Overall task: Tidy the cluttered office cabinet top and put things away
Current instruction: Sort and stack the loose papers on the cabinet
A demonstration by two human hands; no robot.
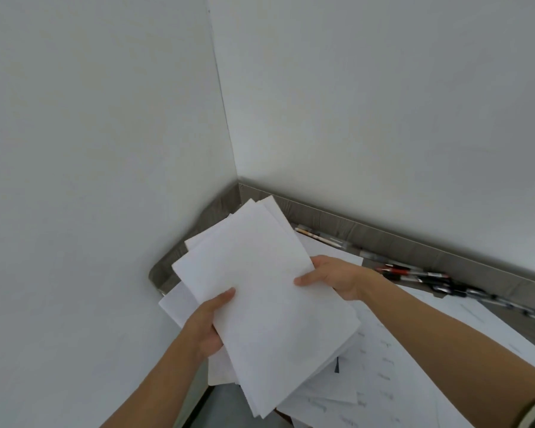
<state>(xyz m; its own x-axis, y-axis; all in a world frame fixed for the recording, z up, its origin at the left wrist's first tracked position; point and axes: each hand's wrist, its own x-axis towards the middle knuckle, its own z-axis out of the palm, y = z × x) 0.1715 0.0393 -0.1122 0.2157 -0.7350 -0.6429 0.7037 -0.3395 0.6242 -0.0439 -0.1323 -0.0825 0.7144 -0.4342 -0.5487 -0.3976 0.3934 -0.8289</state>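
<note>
I hold a loose stack of white paper sheets [260, 291] above the grey cabinet top [383, 239], in the corner of two white walls. My left hand [209, 322] grips the stack's left edge, thumb on top and fingers hidden underneath. My right hand [331, 278] grips the right edge the same way. The sheets in the stack are slightly fanned out and not squared.
More white sheets with faint writing [414, 350] lie spread over the cabinet top below and to the right. Several pens [414, 273], red and black, lie along the back edge by the wall. A grey upstand [445, 251] borders the top. Walls close in left and behind.
</note>
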